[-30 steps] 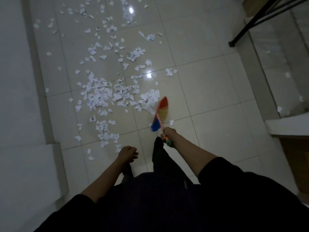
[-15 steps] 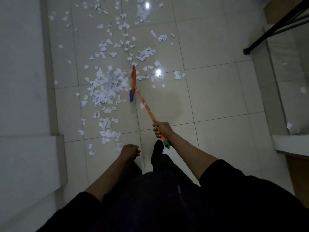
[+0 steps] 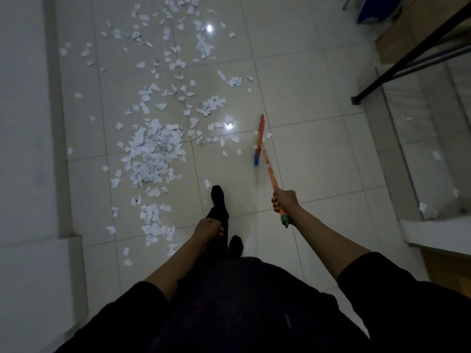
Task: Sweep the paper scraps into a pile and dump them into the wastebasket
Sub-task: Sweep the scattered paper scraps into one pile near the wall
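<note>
White paper scraps litter the tiled floor. A dense pile [image 3: 155, 149] lies left of centre, and several loose scraps [image 3: 211, 105] trail away toward the top. My right hand [image 3: 284, 200] grips the orange handle of a small broom near its green end. The broom's multicoloured head [image 3: 258, 141] sits to the right of the pile, beside a few stray scraps [image 3: 234, 140]. My left hand [image 3: 207, 229] hangs in front of my legs with curled fingers and holds nothing. No wastebasket is in view.
A white wall and ledge [image 3: 28, 174] run along the left. A black metal furniture leg [image 3: 356, 99] stands at the upper right beside a glass panel [image 3: 433, 149]. My dark-socked foot [image 3: 218, 197] is stepping forward near the pile.
The broom head has swung from the pile's right edge out to the right, away from it. My right hand moved right with it. One foot has stepped forward.
</note>
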Demonstrator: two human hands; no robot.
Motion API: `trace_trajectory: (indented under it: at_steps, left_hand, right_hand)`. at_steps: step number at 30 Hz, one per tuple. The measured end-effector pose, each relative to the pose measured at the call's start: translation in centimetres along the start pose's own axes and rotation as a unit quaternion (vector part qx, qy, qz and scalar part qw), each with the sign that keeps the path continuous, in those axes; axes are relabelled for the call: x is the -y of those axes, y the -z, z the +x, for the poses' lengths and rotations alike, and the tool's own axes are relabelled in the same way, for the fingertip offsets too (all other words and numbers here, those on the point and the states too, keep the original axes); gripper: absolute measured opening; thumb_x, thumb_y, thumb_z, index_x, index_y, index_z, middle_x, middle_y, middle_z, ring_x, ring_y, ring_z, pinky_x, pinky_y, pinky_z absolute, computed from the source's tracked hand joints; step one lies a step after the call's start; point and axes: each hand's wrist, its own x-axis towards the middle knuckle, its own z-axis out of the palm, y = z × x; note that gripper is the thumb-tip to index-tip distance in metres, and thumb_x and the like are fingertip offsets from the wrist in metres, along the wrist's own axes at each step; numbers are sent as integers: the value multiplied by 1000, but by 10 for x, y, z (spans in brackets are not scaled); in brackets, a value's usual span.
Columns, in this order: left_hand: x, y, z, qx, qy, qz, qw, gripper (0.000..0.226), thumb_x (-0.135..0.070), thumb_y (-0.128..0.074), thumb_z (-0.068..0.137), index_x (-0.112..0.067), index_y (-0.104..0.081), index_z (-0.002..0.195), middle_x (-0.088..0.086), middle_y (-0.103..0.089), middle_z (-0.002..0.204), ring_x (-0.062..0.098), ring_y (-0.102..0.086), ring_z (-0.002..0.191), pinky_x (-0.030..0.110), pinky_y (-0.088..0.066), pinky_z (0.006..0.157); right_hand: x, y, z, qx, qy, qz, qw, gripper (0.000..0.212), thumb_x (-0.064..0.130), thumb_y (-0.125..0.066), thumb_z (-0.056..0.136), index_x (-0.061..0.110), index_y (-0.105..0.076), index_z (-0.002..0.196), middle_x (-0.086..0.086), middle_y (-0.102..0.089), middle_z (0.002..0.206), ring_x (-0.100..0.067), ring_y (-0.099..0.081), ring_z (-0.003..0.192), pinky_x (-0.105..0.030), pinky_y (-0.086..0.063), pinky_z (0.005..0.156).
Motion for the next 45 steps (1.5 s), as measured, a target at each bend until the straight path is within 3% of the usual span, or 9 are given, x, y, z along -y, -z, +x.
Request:
trace_trajectory:
  at_steps: [9, 14, 18, 24, 28, 32, 37, 42, 45]
  left_hand:
    - [-110, 35, 47, 12, -22, 39, 999, 17, -14, -50, 94, -3, -62, 95, 7, -66, 78, 16, -60, 66, 25, -47, 60]
    - [-144, 58, 68, 9, -11, 38, 999, 14, -15, -47, 96, -7, -57, 92, 6, -64, 83, 17, -59, 71, 25, -46, 59]
    - [-156, 78, 82, -11, 14, 14, 1000, 15, -14, -47, 96, -7, -58, 89, 11, -65, 87, 20, -60, 75, 26, -45, 60]
    - [-158, 91, 88, -18, 37, -1, 999, 20, -14, -46, 95, -1, -58, 104, 12, -66, 93, 19, -60, 74, 24, -45, 57]
    - [-172, 97, 87, -24, 38, -27, 999, 22, -13, -46, 95, 1, -58, 106, 12, -66, 91, 19, -60, 74, 24, -44, 57]
    - [-192, 100, 84, -25, 27, -55, 998, 20, -9, -46, 94, 3, -59, 103, 14, -64, 90, 18, -57, 66, 23, -43, 53]
    - [-216, 100, 82, -34, 16, -98, 994, 18, -12, -47, 94, -1, -59, 102, 10, -66, 88, 20, -60, 73, 26, -45, 60]
    - [-232, 95, 81, -57, 22, -147, 987, 15, -12, -47, 93, -3, -59, 99, 12, -66, 90, 20, -59, 72, 25, -45, 58]
    - [-240, 88, 87, -69, 42, -185, 979, 16, -10, -50, 90, -1, -62, 96, 11, -65, 79, 20, -58, 66, 25, -42, 55]
  right_hand:
    - [104, -5, 66, -88, -46, -16, 995, 12, 2, -40, 90, 3, -49, 82, -10, -46, 63, -15, -40, 46, -19, -33, 35]
    - [159, -38, 105, -84, -89, -42, 992, 19, 3, -38, 92, 1, -51, 106, -8, -46, 63, -14, -40, 46, -17, -33, 36]
    - [191, -83, 128, -33, -118, -54, 991, 14, 10, -36, 95, 6, -48, 101, -4, -41, 60, -10, -35, 45, -19, -28, 43]
    - [221, -151, 125, 90, -146, 64, 983, 19, -1, -26, 92, 6, -40, 103, -2, -32, 62, -6, -30, 33, -16, -26, 30]
    - [232, -174, 119, 151, -154, 111, 970, 16, 1, -29, 93, 6, -42, 99, -2, -38, 58, -5, -32, 32, -16, -28, 28]
    - [245, -182, 100, 166, -70, -45, 983, 14, 4, -42, 93, 5, -50, 81, -4, -43, 59, -6, -35, 33, -16, -28, 32]
    - [270, -167, 101, 187, -7, -146, 971, 10, 10, -50, 94, 3, -53, 87, -5, -45, 62, -8, -37, 36, -17, -30, 34]
    - [304, -152, 112, 221, 9, -275, 936, 16, 16, -51, 95, 3, -56, 89, -4, -47, 62, -10, -39, 41, -19, -32, 36]
    - [320, -146, 121, 245, 11, -355, 902, 18, 17, -51, 95, 1, -59, 94, -4, -49, 63, -10, -40, 43, -20, -33, 37]
